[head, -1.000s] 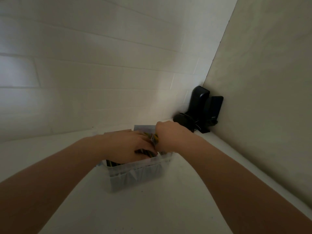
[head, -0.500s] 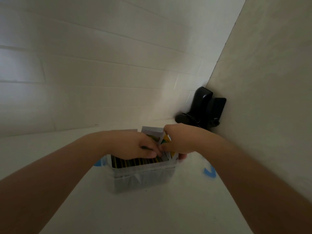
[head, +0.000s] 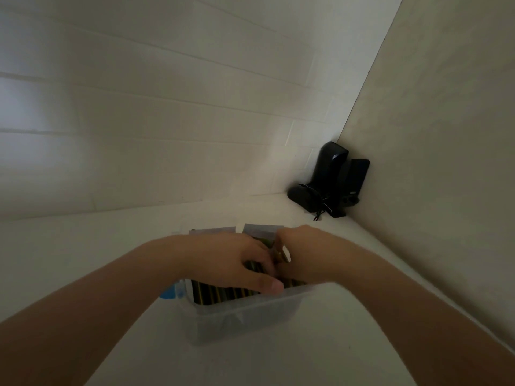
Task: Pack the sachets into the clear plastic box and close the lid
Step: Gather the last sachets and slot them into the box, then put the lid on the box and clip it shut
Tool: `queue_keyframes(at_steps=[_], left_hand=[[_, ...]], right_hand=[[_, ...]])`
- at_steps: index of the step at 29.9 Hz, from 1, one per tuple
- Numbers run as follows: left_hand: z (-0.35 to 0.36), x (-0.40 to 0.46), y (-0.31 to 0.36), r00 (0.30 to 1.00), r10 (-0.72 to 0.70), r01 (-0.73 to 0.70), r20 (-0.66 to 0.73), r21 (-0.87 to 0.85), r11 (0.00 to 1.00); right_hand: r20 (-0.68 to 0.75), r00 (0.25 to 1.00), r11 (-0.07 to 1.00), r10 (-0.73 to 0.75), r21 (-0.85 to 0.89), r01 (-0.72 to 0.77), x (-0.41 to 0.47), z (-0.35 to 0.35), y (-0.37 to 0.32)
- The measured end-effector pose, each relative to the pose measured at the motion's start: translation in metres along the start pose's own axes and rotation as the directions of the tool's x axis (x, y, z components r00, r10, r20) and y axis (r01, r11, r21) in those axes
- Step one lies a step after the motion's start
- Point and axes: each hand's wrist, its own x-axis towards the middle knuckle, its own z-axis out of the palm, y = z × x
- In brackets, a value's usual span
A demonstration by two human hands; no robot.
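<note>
The clear plastic box (head: 245, 316) is sitting on the white desk (head: 83, 240) in the lower centre of the frame, with its near wall facing the camera. A row of sachets (head: 223, 293) is standing on edge inside the box, showing as dark and yellow stripes just above the near rim. Two pale sachet tops (head: 262, 229) are rising above the far side of the box.

The left hand (head: 231, 263) is reaching in from the lower left and lying across the top of the row. Its fingers are curling down onto the sachets, and its thumb (head: 267, 285) is stretching along their upper edges near the near rim. The right hand (head: 303, 254) is entering from the lower right and is touching the left hand over the right end of the box. Its fingers are curling inward around a yellow sachet (head: 278, 253), pinching it between the two hands. Both forearms are crossing the lower corners of the frame.

A blue object (head: 170, 292) is lying on the desk just beside the left wall of the box, mostly hidden by the left forearm. In the right centre of the frame, a black device (head: 331, 176) with a cable is standing in the corner where the tiled wall (head: 139, 121) and the plain side wall (head: 446, 162) are meeting, well apart from the box. The lighting is dim.
</note>
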Motion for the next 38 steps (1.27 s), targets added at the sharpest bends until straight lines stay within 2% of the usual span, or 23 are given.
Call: queue_keyframes(at_steps=[2, 4, 8, 11, 13, 15, 17, 19, 21, 23, 25, 26, 29, 32, 33, 35, 37, 38], left_hand=[[0.0, 0.0, -0.001, 1.0, -0.016, 0.016, -0.003, -0.007, 1.0], [-0.001, 0.0, -0.001, 0.999, -0.04, 0.04, 0.005, -0.01, 0.999], [-0.003, -0.001, 0.003, 0.997, -0.083, 0.083, -0.007, -0.009, 0.997], [-0.003, -0.004, 0.005, 0.995, -0.084, 0.084, -0.051, -0.003, 0.996], [-0.004, -0.006, 0.007, 0.988, -0.057, 0.064, -0.143, 0.045, 0.997], [-0.005, -0.012, 0.008, 0.959, -0.016, 0.053, -0.284, 0.125, 0.991], [-0.007, -0.021, 0.004, 0.902, 0.0, 0.065, -0.432, 0.136, 0.989], [-0.007, -0.032, -0.005, 0.823, 0.001, 0.064, -0.568, 0.095, 0.993], [-0.003, -0.042, -0.017, 0.769, -0.009, 0.103, -0.64, 0.11, 0.989], [0.004, -0.05, -0.027, 0.782, -0.064, 0.186, -0.62, 0.134, 0.973], [0.011, -0.054, -0.034, 0.82, -0.161, 0.196, -0.55, 0.005, 0.981], [0.012, -0.054, -0.035, 0.835, -0.201, 0.181, -0.513, -0.088, 0.979], [0.008, -0.05, -0.038, 0.857, -0.247, 0.161, -0.452, -0.22, 0.962], [0.005, -0.047, -0.038, 0.858, -0.23, 0.129, -0.459, -0.24, 0.962], [0.005, -0.046, -0.037, 0.85, -0.232, 0.127, -0.472, -0.243, 0.962], [0.007, -0.046, -0.032, 0.808, -0.259, 0.148, -0.53, -0.244, 0.958], [0.01, -0.049, -0.025, 0.741, -0.296, 0.17, -0.603, -0.258, 0.951], [0.013, -0.051, -0.02, 0.705, -0.312, 0.164, -0.638, -0.281, 0.946]], right_hand=[[0.122, 0.992, 0.99, 0.033, 0.131, -0.049, -0.004, -0.013, 0.006], [0.183, 0.982, 0.99, 0.037, 0.124, -0.06, -0.005, -0.018, 0.008], [0.129, 0.991, 0.982, -0.036, -0.177, 0.059, 0.005, -0.005, 0.003], [0.096, 0.995, 0.979, -0.041, -0.195, 0.06, 0.009, 0.0, 0.0], [0.083, 0.996, 0.996, -0.029, -0.082, 0.036, 0.005, -0.004, 0.003], [-0.008, 1.0, 0.989, 0.021, 0.149, -0.019, -0.004, -0.011, 0.012], [-0.219, 0.972, 0.956, 0.08, 0.292, -0.013, -0.011, -0.017, 0.026], [-0.381, 0.909, 0.938, 0.167, 0.346, -0.028, -0.015, -0.014, 0.048], [-0.388, 0.891, 0.93, 0.237, 0.355, -0.092, -0.016, 0.001, 0.074], [-0.246, 0.927, 0.922, 0.283, 0.336, -0.192, -0.016, 0.029, 0.096], [-0.098, 0.95, 0.907, 0.298, 0.341, -0.249, -0.02, 0.064, 0.108], [-0.082, 0.953, 0.902, 0.291, 0.356, -0.244, -0.023, 0.08, 0.111], [-0.237, 0.937, 0.919, 0.256, 0.359, -0.16, -0.03, 0.103, 0.113], [-0.251, 0.941, 0.877, 0.229, 0.473, -0.087, -0.041, 0.108, 0.113], [-0.233, 0.954, 0.896, 0.19, 0.437, -0.072, -0.044, 0.11, 0.112], [-0.219, 0.97, 0.966, 0.106, 0.253, -0.049, -0.052, 0.117, 0.111], [-0.318, 0.946, 0.994, 0.062, 0.11, -0.028, -0.06, 0.124, 0.114], [-0.428, 0.904, 0.999, 0.003, 0.041, 0.015, -0.064, 0.125, 0.116]])
